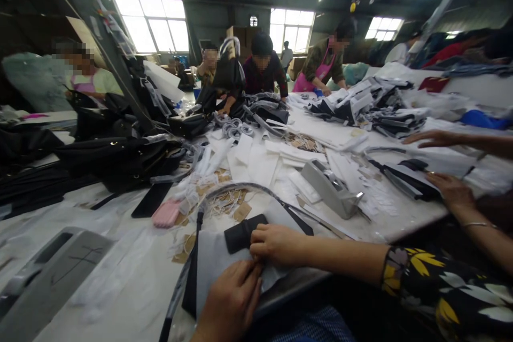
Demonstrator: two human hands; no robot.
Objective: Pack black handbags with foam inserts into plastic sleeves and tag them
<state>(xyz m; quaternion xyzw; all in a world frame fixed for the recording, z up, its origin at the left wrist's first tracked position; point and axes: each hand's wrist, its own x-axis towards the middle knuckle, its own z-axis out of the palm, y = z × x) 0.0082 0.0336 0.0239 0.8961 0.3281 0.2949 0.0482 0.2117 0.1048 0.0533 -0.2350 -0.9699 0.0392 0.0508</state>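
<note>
My left hand (230, 299) is low in the middle, fingers curled and pinching the edge of a white fabric sheet (212, 262). My right hand (276, 246), on an arm with a floral sleeve, is closed on the same sheet just above it, touching a small black pouch (242, 235). The sheet lies over a flat black bag (190, 288) with a long dark strap (236, 188) that loops over the table.
The white table (120, 278) is strewn with white sheets, brown paper tags, a pink object (166, 214), a grey tape dispenser (331, 189) and black bags (120, 155) piled at the left. A co-worker's two hands (452, 192) reach in from the right. Several people work at the far end.
</note>
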